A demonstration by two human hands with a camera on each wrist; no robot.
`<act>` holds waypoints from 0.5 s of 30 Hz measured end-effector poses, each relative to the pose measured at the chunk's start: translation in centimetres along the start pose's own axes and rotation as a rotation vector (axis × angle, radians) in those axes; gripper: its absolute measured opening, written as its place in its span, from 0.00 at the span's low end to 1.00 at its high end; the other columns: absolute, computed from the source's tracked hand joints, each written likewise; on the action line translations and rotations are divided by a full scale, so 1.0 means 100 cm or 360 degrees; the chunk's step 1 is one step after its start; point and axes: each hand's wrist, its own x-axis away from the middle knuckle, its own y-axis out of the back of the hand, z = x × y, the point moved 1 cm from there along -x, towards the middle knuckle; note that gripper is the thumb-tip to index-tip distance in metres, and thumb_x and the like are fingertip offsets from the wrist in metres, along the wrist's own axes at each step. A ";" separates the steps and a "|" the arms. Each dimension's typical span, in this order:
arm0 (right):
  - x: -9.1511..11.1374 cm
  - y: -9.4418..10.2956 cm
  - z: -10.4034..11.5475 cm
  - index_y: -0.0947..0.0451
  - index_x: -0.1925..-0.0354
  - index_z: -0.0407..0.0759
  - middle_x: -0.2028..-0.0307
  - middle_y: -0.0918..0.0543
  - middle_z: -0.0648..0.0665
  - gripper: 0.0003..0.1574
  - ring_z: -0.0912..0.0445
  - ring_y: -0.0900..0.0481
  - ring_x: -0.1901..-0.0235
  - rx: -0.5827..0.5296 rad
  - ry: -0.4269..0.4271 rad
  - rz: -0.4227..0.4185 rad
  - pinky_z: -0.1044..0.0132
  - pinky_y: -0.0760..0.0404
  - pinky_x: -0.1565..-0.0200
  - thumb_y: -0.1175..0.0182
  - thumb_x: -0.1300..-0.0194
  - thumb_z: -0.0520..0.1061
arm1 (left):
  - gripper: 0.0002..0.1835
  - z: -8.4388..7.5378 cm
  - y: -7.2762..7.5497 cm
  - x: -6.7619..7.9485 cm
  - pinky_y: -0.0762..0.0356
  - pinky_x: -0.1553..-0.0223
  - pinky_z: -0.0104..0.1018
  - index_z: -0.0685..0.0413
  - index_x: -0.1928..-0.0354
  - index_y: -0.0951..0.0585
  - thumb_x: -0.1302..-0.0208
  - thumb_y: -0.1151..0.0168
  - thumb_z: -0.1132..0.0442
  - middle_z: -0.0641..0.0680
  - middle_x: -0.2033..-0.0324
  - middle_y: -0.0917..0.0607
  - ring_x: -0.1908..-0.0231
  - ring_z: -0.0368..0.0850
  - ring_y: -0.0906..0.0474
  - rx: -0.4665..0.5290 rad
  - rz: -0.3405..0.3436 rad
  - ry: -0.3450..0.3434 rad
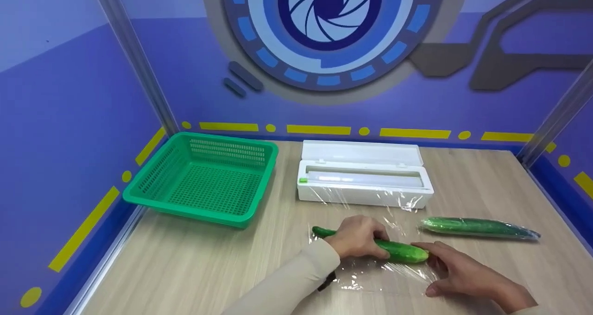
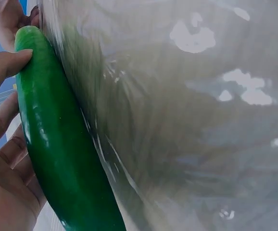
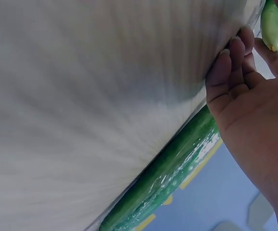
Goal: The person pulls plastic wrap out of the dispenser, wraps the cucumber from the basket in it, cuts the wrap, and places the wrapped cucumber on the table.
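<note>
A green cucumber (image 1: 402, 251) lies across a sheet of clear cling film (image 1: 366, 278) on the table. My left hand (image 1: 360, 236) grips it around the middle, with the thumb on the near side; in the left wrist view the thumb presses on the cucumber (image 2: 57, 130) and the fingers lie along its other side. At the cucumber's right end is my right hand (image 1: 461, 271), its index finger at the tip and its thumb apart, down by the film. From the right wrist view, the fingers of the right hand (image 3: 247, 96) are loosely bent beside the cucumber's tip.
Behind the hands stands a white cling film box (image 1: 361, 197), lid raised, with the film roll (image 1: 366, 179) inside and film trailing over its front. A second cucumber (image 1: 482, 228), wrapped in film, lies to the right. A green plastic basket (image 1: 213, 217) sits at the back left.
</note>
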 end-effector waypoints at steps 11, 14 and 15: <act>0.010 0.003 -0.003 0.32 0.50 0.39 0.63 0.24 0.46 0.40 0.59 0.25 0.66 -0.0243 0.0021 -0.0041 0.65 0.25 0.68 0.15 0.48 0.49 | 0.13 0.001 -0.001 0.000 0.32 0.62 0.22 0.36 0.59 0.07 0.46 0.17 0.45 0.31 0.68 0.13 0.67 0.25 0.27 -0.0027 -0.0021 -0.0002; 0.012 0.002 -0.002 0.28 0.56 0.44 0.65 0.23 0.49 0.33 0.59 0.25 0.67 -0.0217 0.0091 -0.0008 0.66 0.25 0.69 0.15 0.50 0.49 | 0.13 0.003 -0.001 0.001 0.33 0.63 0.22 0.36 0.59 0.07 0.46 0.17 0.45 0.31 0.68 0.13 0.68 0.24 0.27 -0.0062 -0.0031 -0.0023; 0.012 0.002 -0.001 0.26 0.58 0.46 0.65 0.24 0.51 0.31 0.60 0.25 0.67 -0.0194 0.0093 0.0031 0.67 0.26 0.69 0.15 0.49 0.50 | 0.13 0.003 -0.001 0.001 0.33 0.64 0.22 0.36 0.59 0.07 0.46 0.17 0.45 0.31 0.68 0.13 0.68 0.25 0.27 -0.0073 -0.0035 -0.0032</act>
